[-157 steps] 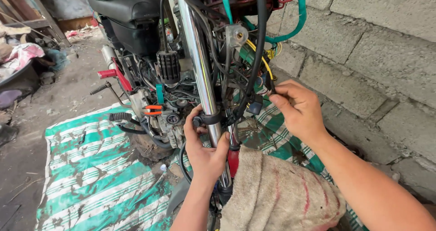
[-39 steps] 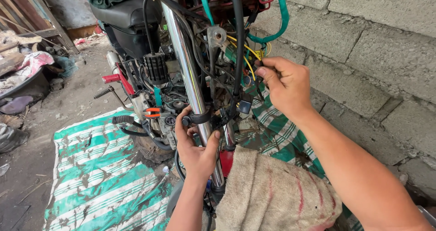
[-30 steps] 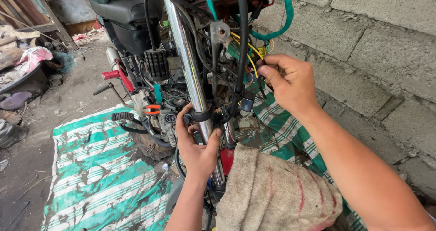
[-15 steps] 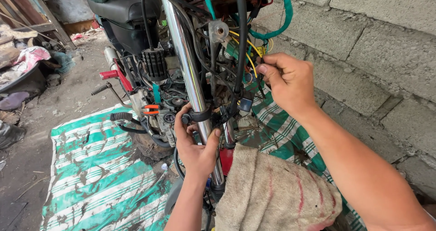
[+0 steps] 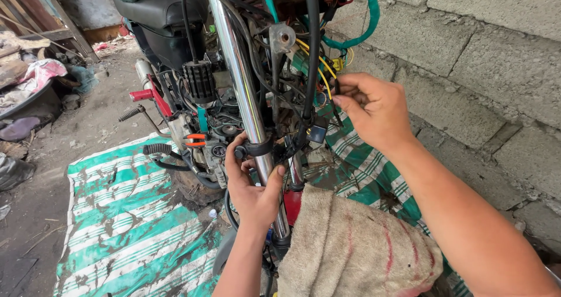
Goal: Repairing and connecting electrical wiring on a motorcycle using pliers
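Note:
A stripped motorcycle stands in front of me, its chrome fork tube (image 5: 242, 92) running up the middle. My left hand (image 5: 252, 187) wraps around the lower fork tube, just under a black clamp (image 5: 257, 149). My right hand (image 5: 374, 110) is up at the wiring beside the frame, fingertips pinched on yellow and black wires (image 5: 323, 75). A thick black cable (image 5: 311, 51) hangs between the two hands. A dirty beige towel (image 5: 350, 250) is draped over the part below my right forearm.
A green-and-white striped tarp (image 5: 123, 215) covers the dirt floor under the bike. A grey block wall (image 5: 491, 57) rises close on the right. The engine (image 5: 201, 127), a red foot peg (image 5: 143, 94) and the black seat (image 5: 158, 11) lie behind the fork. Rags and clutter (image 5: 29, 87) pile up at the far left.
My right hand rose from lower cables up to the yellow wires over the past seconds, and has barely shifted in the last second. My left hand has kept its grip on the fork tube.

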